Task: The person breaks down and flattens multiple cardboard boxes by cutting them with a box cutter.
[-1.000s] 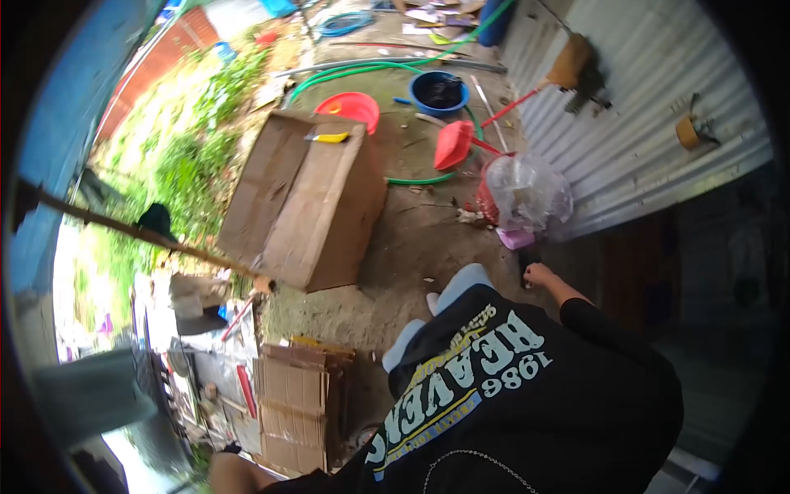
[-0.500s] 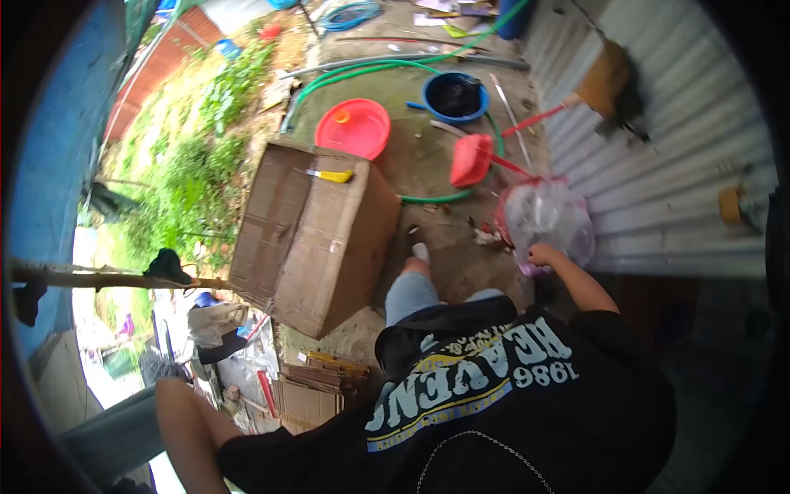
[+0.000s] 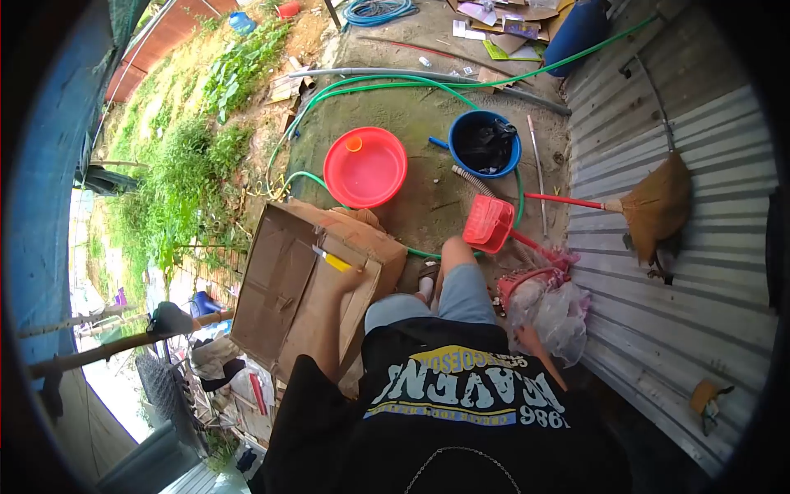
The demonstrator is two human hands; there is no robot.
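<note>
A yellow utility knife (image 3: 336, 263) shows its blade over the cardboard box (image 3: 300, 305), pointing to the far left. My left hand (image 3: 351, 278) is closed at the end of its handle, above the box flap. On the right, a clear and pink plastic bag (image 3: 559, 317) lies bunched by the metal wall. My right hand (image 3: 527, 336) is at its near edge, fingers closed on the plastic. The fingertips of both hands are partly hidden.
Ahead are a pink basin (image 3: 378, 173) with an orange cup and a blue tub (image 3: 485, 169) holding black plastic. A red dustpan (image 3: 489, 224), a broom (image 3: 658, 198) and a green hose (image 3: 395, 85) are nearby. Corrugated metal (image 3: 625, 296) borders the right.
My left arm has swung in from the far left to the knife on the box. My right hand stays at the plastic bag. The view has shifted and my legs have moved.
</note>
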